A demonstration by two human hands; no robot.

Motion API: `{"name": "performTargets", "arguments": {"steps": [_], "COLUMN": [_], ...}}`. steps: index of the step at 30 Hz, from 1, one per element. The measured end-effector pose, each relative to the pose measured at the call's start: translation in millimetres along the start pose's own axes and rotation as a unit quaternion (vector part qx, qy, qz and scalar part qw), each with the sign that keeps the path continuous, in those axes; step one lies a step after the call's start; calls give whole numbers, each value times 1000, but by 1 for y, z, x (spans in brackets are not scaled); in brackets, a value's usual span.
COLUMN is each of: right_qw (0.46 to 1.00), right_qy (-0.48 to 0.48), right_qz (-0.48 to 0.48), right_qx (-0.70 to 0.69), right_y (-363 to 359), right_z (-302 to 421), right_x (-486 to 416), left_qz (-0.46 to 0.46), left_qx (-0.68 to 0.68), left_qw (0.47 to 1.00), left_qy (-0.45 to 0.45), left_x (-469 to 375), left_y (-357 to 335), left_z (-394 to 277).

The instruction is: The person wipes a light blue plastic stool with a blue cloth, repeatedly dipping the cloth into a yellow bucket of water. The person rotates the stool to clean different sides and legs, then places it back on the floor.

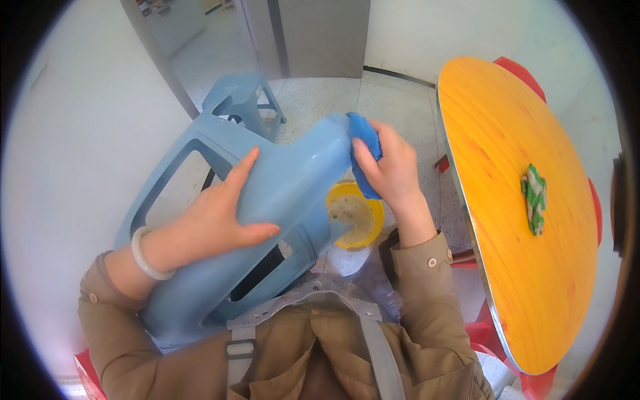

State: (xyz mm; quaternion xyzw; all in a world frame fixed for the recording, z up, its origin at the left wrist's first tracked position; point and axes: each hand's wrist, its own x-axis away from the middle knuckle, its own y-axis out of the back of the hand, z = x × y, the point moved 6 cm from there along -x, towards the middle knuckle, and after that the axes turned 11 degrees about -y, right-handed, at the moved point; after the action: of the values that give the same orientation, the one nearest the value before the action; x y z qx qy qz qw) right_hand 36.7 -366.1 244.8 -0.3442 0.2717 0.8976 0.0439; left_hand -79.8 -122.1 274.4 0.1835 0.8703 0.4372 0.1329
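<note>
A blue plastic stool (295,165) lies tilted before me, its legs and open frame sides showing. My left hand (215,210) presses across the stool with thumb and index finger spread; its other fingers are hidden, seemingly hooked over the frame edge. Bunched in my right hand (392,162) is a blue cloth (366,172), held against the end of a stool leg. Below that leg stands a yellow bucket (379,220) with cloudy, foamy water in it, partly covered by the stool.
A second blue plastic stool (245,92) stands behind, near the doorway. To the right is a wood-grain table (510,280) with a metal edge, bearing a crumpled green and white cloth (535,200). Red seats (522,77) surround it. A white wall (75,165) borders the left.
</note>
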Motion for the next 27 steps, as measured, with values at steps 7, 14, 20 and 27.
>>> {"name": "performTargets", "arguments": {"steps": [7,14,20,27], "right_qw": [995,975,978,996], "right_qy": [-100,-101,-121,-72], "right_qz": [4,-4,18,27], "right_qx": [-13,-199,-171,-46], "right_y": [-18,-34,-22,-4], "right_z": [-16,-41,-37,-22], "right_x": [-4,32,25,-14], "left_qz": [-21,-13,10,11], "left_qx": [36,64,33,15], "left_qw": [999,998,999,1000], "left_qy": [-1,5,10,-16], "left_x": [-4,-7,-11,-10], "left_y": [-3,-2,0,-6], "left_z": [7,10,2,-2]}}
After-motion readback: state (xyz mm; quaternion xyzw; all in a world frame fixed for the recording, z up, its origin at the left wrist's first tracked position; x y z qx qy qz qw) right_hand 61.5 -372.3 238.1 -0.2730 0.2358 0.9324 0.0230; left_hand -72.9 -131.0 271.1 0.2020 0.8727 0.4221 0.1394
